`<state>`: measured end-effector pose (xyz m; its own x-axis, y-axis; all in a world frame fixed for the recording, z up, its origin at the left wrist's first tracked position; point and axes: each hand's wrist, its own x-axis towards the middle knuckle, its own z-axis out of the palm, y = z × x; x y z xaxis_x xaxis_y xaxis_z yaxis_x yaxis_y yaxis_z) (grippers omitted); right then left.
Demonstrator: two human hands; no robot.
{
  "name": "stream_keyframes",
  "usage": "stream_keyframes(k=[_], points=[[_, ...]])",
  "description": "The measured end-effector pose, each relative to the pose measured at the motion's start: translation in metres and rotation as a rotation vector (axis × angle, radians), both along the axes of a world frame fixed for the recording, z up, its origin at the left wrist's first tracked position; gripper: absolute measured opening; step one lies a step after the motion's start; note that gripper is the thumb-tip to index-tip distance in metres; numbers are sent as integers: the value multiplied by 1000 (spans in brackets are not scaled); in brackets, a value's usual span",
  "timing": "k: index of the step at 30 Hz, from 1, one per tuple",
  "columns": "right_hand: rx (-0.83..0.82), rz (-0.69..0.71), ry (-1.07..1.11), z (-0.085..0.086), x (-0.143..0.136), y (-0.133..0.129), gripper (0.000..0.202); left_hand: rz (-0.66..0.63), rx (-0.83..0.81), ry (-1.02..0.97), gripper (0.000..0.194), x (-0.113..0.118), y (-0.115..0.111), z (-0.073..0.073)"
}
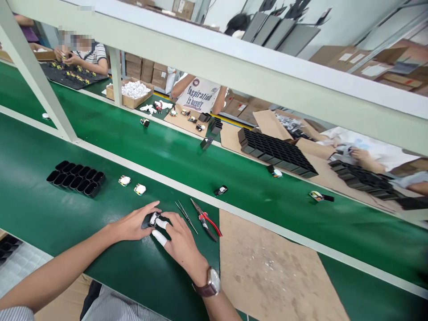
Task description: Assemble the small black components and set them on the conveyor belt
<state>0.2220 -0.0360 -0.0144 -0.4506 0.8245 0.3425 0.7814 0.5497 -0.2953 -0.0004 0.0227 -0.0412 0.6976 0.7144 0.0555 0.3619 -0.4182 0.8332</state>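
Note:
My left hand (pixel 135 224) is closed around a small black plastic case (pixel 146 221). A circuit board with a white top (pixel 154 218) shows in the mouth of the case. My right hand (pixel 182 240) has white finger cots on its thumb and forefinger, and its fingertips are at the board and the case rim. Part of the case is hidden by the fingers. To the right of my hands lie metal tweezers (pixel 186 217) and red-handled pliers (pixel 205 220). Beyond my left hand lie two boards with white tops, one nearer (pixel 140 189) and one farther (pixel 125 180).
A block of black cases (pixel 76 178) stands left on the green bench. Cardboard (pixel 267 267) lies at right. Across a pale rail runs a green belt (pixel 167 154) carrying several parts, including a black case (pixel 221 190). Co-workers sit opposite; a pale beam (pixel 200 58) crosses above.

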Motion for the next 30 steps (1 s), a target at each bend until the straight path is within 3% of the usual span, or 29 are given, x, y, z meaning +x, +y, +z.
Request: stream_keyframes(k=[2,6,8,11,14,16,20,30], points=[[16,-41,71,-8,12,0,30,12,13,12,87,-2,-2,3],[122,-344,40,-30,42,2,36,117,79,6,79,-6,-2,2],[154,-404,-5,-37,53,3,33,159,66,-25,70,-5,1,-2],[128,-310,71,-34,53,2,30,160,34,-78,65,-3,4,-7],[60,-200,133,-18,36,-5,28,147,28,-97,65,0,3,-8],[66,-166,62,-7,24,-10,27,147,31,-97,65,0,2,-8],[146,-180,-76,0,17,-15,24,146,31,-103,65,0,2,-6],[186,-208,-146,4,22,-15,23,119,22,-101,68,0,3,-7]])
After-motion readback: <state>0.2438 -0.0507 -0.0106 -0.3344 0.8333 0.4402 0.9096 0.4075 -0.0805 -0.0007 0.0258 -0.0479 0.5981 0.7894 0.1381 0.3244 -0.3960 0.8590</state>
